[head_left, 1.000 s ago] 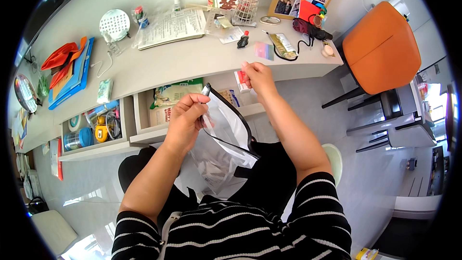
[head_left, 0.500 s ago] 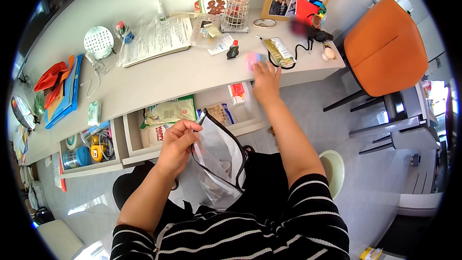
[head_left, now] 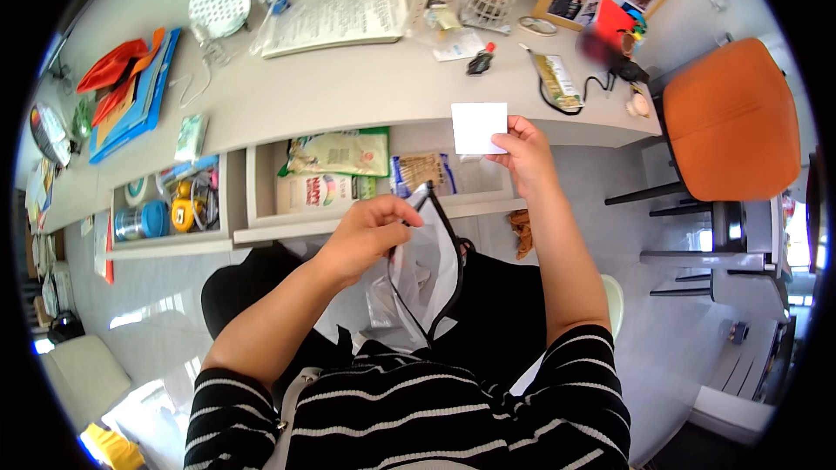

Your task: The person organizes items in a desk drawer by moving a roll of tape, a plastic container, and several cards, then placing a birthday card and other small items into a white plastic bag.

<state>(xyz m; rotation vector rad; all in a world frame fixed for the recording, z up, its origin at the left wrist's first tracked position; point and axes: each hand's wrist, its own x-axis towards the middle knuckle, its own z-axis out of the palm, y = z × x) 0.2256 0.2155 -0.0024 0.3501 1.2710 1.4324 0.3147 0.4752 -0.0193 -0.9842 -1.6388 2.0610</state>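
My right hand (head_left: 527, 155) pinches a small square white paper card (head_left: 477, 129) at its right edge. The card is held up above the front edge of the desk and the drawer. With closed fingers my left hand (head_left: 370, 235) grips the rim of a clear-and-white zip bag (head_left: 442, 254) with black edging. The bag hangs over my lap with its mouth partly open, and some clear plastic shows inside. Below the card is a pulled-out drawer (head_left: 305, 228) containing a green-edged packet (head_left: 340, 155), a white packet and a blue-and-tan packet (head_left: 423, 176).
On the desk (head_left: 331, 104) are blue folders (head_left: 148, 104), a small box (head_left: 191, 137), an open book (head_left: 340, 22), a red-capped bottle (head_left: 480, 59) and a lanyard pouch (head_left: 557, 80). A second drawer holds a yellow tape measure (head_left: 183, 216). An orange chair (head_left: 731, 122) stands right.
My right hand has lifted the pastel square off the desk and brought it nearer; a white face now shows. My left hand and the bag have shifted right in the picture as the view moved.
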